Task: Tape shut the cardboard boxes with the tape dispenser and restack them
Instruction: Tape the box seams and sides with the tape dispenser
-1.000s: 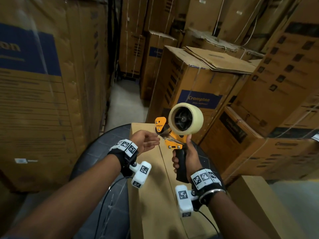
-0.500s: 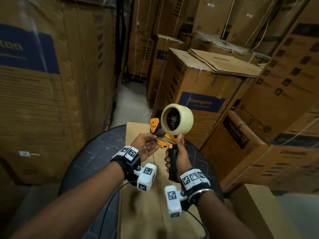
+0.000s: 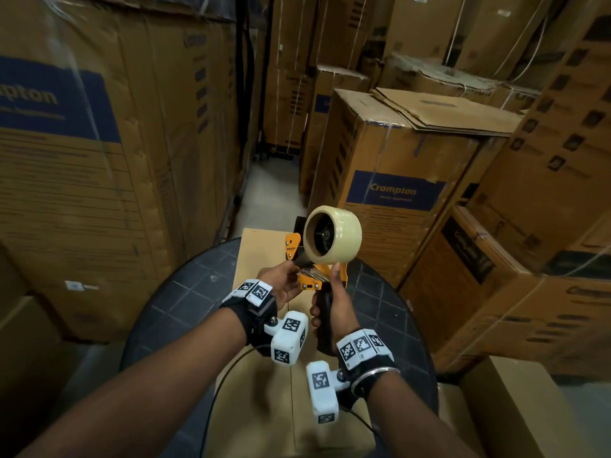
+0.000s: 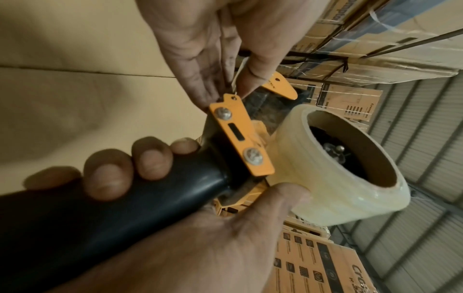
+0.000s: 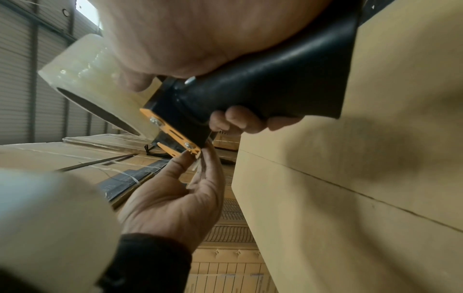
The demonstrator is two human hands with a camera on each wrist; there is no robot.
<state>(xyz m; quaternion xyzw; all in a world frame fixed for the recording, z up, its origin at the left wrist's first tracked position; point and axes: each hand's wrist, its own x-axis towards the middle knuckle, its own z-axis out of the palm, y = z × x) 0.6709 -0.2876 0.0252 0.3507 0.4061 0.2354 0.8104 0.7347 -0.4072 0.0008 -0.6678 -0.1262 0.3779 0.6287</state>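
Stacked cardboard cartons (image 3: 393,166) crowd a narrow storeroom aisle, several printed with a blue label. Close in front, a round dark worktop (image 3: 185,302) carries a long plain cardboard box (image 3: 261,256), lying flat with its centre seam facing up. Above that box, the right hand (image 3: 334,312) is wrapped firmly around the black handle of an orange tape dispenser (image 3: 314,276), held upright, thumb resting against the pale tape roll (image 3: 332,234). The left hand (image 3: 284,285) reaches in at the dispenser's front end, thumb and fingertips (image 4: 208,95) pinched together on the loose tape end (image 4: 238,69) by the orange metal plate.
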